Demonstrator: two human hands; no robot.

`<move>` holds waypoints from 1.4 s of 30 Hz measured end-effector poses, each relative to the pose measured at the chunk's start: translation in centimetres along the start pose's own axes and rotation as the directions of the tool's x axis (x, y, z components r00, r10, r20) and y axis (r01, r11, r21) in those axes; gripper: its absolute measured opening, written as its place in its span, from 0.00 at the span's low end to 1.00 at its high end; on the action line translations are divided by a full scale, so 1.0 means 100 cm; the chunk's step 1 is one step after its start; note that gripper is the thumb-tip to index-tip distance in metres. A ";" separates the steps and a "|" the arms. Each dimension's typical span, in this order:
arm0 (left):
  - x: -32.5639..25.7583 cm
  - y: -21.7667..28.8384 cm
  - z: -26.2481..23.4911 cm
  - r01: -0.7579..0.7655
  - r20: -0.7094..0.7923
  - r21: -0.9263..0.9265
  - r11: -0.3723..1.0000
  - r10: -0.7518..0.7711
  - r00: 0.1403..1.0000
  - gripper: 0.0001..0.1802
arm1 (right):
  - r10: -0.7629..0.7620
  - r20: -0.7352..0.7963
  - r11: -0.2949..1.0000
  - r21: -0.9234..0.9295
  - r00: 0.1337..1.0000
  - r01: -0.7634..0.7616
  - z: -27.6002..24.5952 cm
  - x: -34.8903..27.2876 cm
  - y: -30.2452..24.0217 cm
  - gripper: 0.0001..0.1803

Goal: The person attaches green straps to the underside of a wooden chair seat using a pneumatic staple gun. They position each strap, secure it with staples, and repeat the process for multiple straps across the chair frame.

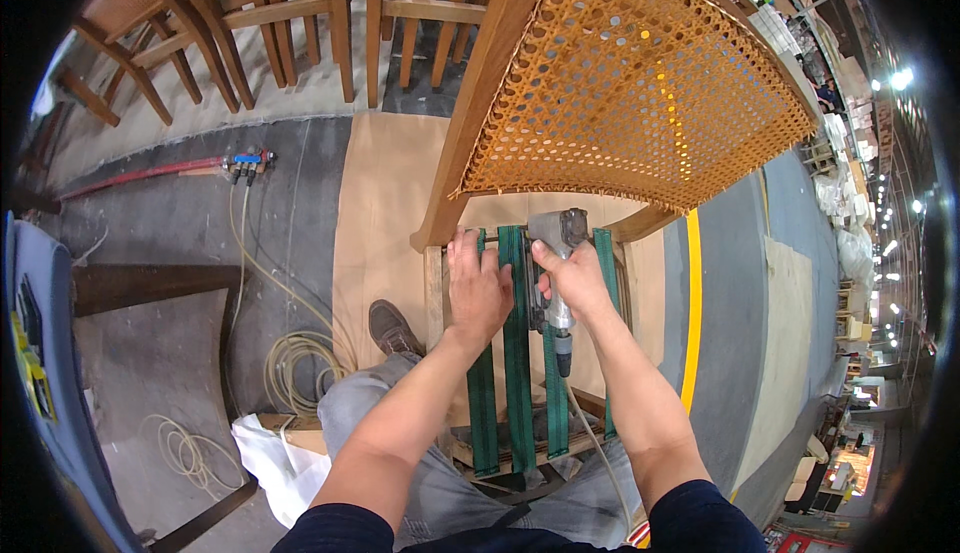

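Note:
A wooden chair with a woven cane back [640, 83] stands in front of me. Several green webbing straps [517, 353] run front to back across its open seat frame [433, 293]. My left hand [476, 288] presses flat on the left straps near the back rail. A grey pneumatic staple gun [556, 243] is gripped in my right hand [578, 278], its nose against the back rail just under the cane panel. An air hose [590, 433] trails from the gun's handle toward me.
Cardboard sheets [385, 193] cover the floor under the chair. Coiled hoses [295, 358] lie at left by a red air line and manifold [245, 163]. More wooden chairs [260, 13] stand behind. A yellow floor line [692, 313] runs at right. My shoe [392, 328] rests beside the frame.

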State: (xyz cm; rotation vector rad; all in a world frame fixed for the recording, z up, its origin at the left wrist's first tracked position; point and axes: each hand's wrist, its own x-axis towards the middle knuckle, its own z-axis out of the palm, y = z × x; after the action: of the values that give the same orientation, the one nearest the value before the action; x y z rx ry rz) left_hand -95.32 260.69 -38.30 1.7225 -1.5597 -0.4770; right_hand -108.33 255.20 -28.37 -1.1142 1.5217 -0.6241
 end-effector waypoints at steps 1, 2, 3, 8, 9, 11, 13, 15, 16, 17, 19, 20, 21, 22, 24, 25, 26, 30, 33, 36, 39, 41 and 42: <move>0.000 0.003 0.001 -0.007 0.022 0.044 0.999 0.006 1.000 0.19 | 0.007 -0.006 1.000 0.004 1.000 -0.007 -0.001 0.001 0.000 0.13; 0.001 0.004 0.001 -0.015 0.040 0.092 0.996 0.012 0.999 0.19 | 0.010 -0.007 1.000 0.009 1.000 -0.010 -0.001 0.002 0.000 0.13; 0.002 0.006 0.001 -0.024 0.059 0.139 0.990 0.016 0.998 0.19 | 0.014 0.003 1.000 0.003 1.000 -0.014 0.000 0.003 0.000 0.13; 0.002 0.004 0.004 0.001 0.042 0.194 0.981 -0.009 0.999 0.17 | 0.027 0.031 0.999 -0.039 0.999 -0.025 0.007 0.004 -0.003 0.13; 0.002 0.004 0.004 0.011 0.064 0.203 0.979 -0.024 0.998 0.17 | 0.033 0.027 0.999 -0.041 0.999 -0.032 0.008 0.005 -0.003 0.13; 0.002 0.007 0.004 0.013 0.074 0.209 0.978 -0.029 0.997 0.17 | 0.045 0.019 0.998 -0.045 0.999 -0.044 0.006 0.005 0.000 0.13; 0.001 0.010 0.004 0.012 0.084 0.222 0.975 -0.031 0.996 0.17 | 0.011 0.025 0.999 -0.042 1.000 -0.010 0.006 0.006 0.005 0.13; 0.004 0.008 0.003 0.014 0.083 0.248 0.969 -0.035 0.996 0.16 | -0.007 0.043 0.999 -0.034 0.999 0.009 0.010 0.006 0.002 0.13; 0.004 0.006 0.002 0.013 0.078 0.240 0.971 -0.032 0.996 0.16 | -0.003 0.052 1.000 -0.027 0.999 0.004 0.012 0.005 0.001 0.12; 0.002 0.006 0.002 0.012 0.076 0.230 0.973 -0.030 0.997 0.15 | 0.005 0.058 1.000 -0.021 0.998 -0.004 0.013 0.004 0.002 0.12; 0.001 0.004 0.003 0.004 0.068 0.221 0.975 -0.020 0.997 0.13 | 0.013 0.080 0.997 -0.075 0.997 -0.007 0.017 0.005 0.003 0.11; 0.002 0.004 0.005 -0.006 0.063 0.221 0.975 -0.008 0.998 0.12 | 0.015 0.088 0.995 -0.102 0.996 -0.006 0.018 0.006 0.003 0.11; 0.003 0.004 0.005 -0.015 0.057 0.222 0.975 0.003 0.998 0.11 | 0.027 0.080 0.996 -0.092 0.996 -0.020 0.018 0.006 0.004 0.11; 0.002 0.004 0.005 -0.020 0.053 0.219 0.975 0.009 0.999 0.11 | 0.040 0.071 0.996 -0.083 0.997 -0.034 0.017 0.005 0.005 0.11; 0.002 0.002 0.005 -0.026 0.039 0.216 0.976 0.018 0.999 0.11 | 0.042 0.068 0.997 -0.070 0.997 -0.037 0.019 0.005 0.004 0.11; 0.004 0.001 0.005 -0.029 0.022 0.212 0.977 0.025 0.999 0.11 | 0.033 0.071 0.997 -0.065 0.997 -0.029 0.019 0.004 0.003 0.11; 0.004 0.001 0.006 -0.033 0.011 0.206 0.978 0.031 0.999 0.11 | 0.031 0.071 0.998 -0.061 0.997 -0.027 0.018 0.002 0.006 0.11; 0.004 -0.001 0.007 -0.020 0.007 0.198 0.980 0.019 1.000 0.12 | 0.015 0.082 0.998 -0.059 0.997 -0.011 0.020 0.003 0.005 0.10; 0.001 0.002 0.005 -0.019 0.015 0.151 0.988 0.017 1.000 0.12 | 0.001 0.028 1.000 -0.018 1.000 -0.001 0.017 0.000 0.008 0.11; 0.001 0.004 0.005 -0.062 -0.029 0.147 0.987 0.067 0.997 0.13 | 0.018 0.017 0.999 -0.040 1.000 -0.017 0.008 0.002 0.012 0.11; 0.001 0.003 0.002 -0.032 0.010 0.158 0.987 0.031 0.999 0.13 | 0.017 0.030 0.997 -0.073 0.999 -0.015 0.008 0.004 0.007 0.12; 0.002 0.003 0.002 -0.035 -0.024 0.176 0.984 0.039 0.999 0.13 | -0.014 -0.004 0.998 -0.068 1.000 0.014 0.011 -0.002 0.008 0.12; 0.001 0.005 0.002 -0.038 -0.035 0.180 0.983 0.045 0.998 0.13 | -0.004 0.004 0.998 -0.069 1.000 0.004 0.008 -0.003 0.008 0.12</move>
State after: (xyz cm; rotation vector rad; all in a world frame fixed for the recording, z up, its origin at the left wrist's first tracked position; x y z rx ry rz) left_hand -95.81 260.57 -38.03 1.8184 -1.6493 -0.2871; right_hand -107.84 255.92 -29.16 -1.1699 1.5482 -0.5761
